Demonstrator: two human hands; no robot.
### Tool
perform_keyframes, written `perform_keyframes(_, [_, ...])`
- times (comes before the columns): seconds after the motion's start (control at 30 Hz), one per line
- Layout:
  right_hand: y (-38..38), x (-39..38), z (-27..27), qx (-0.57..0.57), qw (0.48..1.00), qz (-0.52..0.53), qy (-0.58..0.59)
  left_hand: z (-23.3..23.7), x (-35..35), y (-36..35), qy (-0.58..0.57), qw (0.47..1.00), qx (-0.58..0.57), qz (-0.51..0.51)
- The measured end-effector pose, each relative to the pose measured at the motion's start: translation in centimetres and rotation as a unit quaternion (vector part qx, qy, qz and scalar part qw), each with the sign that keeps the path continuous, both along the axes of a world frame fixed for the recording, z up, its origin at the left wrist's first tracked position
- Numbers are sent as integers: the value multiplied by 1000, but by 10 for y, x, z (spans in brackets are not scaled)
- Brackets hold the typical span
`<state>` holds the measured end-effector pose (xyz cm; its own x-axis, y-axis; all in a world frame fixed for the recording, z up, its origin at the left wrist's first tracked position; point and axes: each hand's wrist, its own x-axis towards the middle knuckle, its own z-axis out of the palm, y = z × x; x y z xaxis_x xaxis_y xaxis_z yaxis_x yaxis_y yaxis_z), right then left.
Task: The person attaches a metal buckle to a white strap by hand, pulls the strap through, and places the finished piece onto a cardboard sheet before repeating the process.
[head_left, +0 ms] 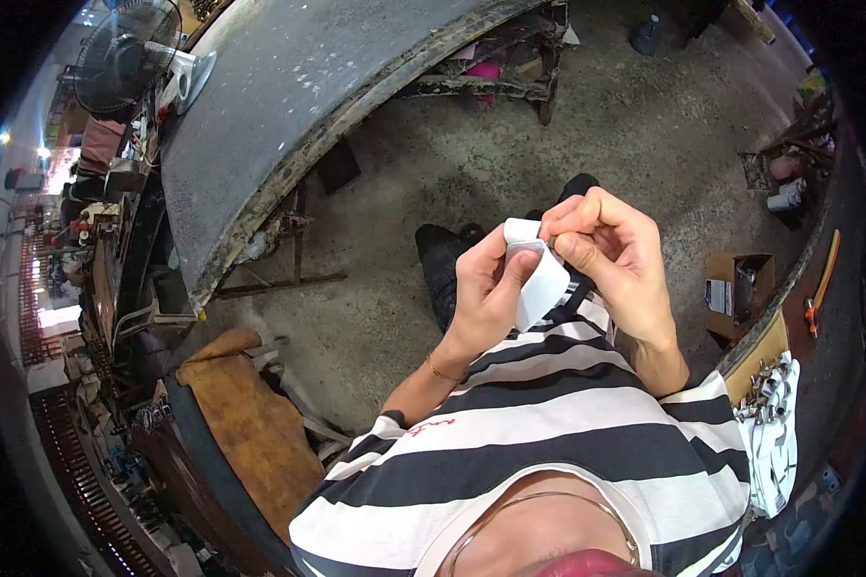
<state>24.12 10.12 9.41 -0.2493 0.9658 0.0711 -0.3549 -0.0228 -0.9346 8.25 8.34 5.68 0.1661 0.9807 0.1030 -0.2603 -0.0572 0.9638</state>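
Observation:
A pale white strip (541,285), bent over at its top, is held up in front of my striped shirt. My left hand (492,288) pinches it between thumb and fingers, with the thumb lying on its face. Close beside it on the right, my right hand (614,252) has its thumb and fingertips pressed together at the strip's upper edge. A small dark thing shows between those fingertips, too small to make out.
A large grey table (260,87) curves across the upper left, with an iron (185,82) and a fan (125,53). A cardboard box (739,293) stands on the floor at right. An orange-handled tool (822,284) and metal pieces (768,389) lie at far right.

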Motion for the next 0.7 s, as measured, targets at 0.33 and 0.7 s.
perform_keyframes(0.33, [1, 9, -3, 41, 996, 51, 66, 1, -1, 0, -84, 994, -36, -53])
perform_keyframes(0.7, [-11, 8, 20, 18, 995, -13, -95, 1, -4, 1, 15, 999, 25, -34])
